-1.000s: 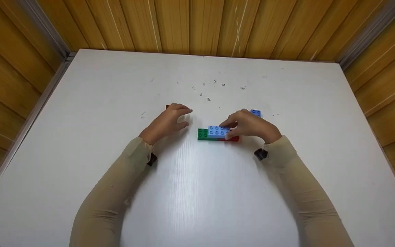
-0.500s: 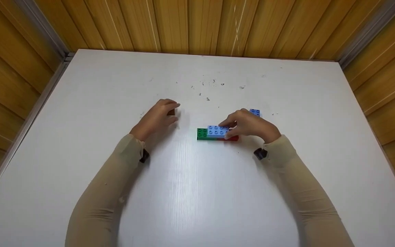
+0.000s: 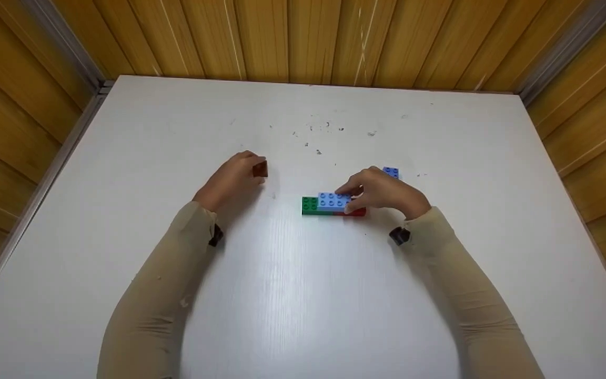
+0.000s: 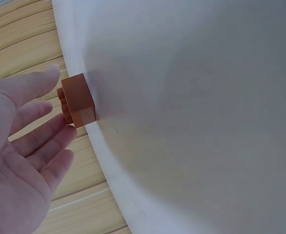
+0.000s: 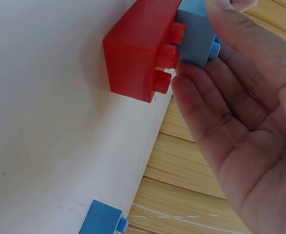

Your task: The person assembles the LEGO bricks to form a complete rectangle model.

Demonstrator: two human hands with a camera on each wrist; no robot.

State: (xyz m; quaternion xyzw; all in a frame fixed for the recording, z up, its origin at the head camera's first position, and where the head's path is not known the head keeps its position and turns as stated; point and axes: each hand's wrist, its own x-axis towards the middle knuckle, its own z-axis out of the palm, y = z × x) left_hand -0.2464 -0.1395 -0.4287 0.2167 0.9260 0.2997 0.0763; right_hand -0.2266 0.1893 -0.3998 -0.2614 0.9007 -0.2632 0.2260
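Note:
In the head view my right hand (image 3: 384, 193) pinches the light blue brick (image 3: 329, 201) between thumb and fingers. That brick sits on top of a green brick (image 3: 309, 203) and a red brick (image 3: 356, 212) lying end to end. The right wrist view shows the red brick's studs beside the light blue brick (image 5: 194, 34). To the left, my left hand (image 3: 231, 176) is at a brown brick (image 3: 261, 169). In the left wrist view its thumb stands a little off the brown brick (image 4: 79, 100), with fingertips right by the studded side.
A darker blue brick (image 3: 391, 172) lies on the white table (image 3: 303, 295) just beyond my right hand. Small dark marks dot the tabletop farther back. Wood-patterned panels (image 3: 261, 37) rise along the back and sides.
My left hand has moved left and slightly away from me, from beside the stacked bricks to the brown brick, which shows more now. The right hand stays on the light blue brick.

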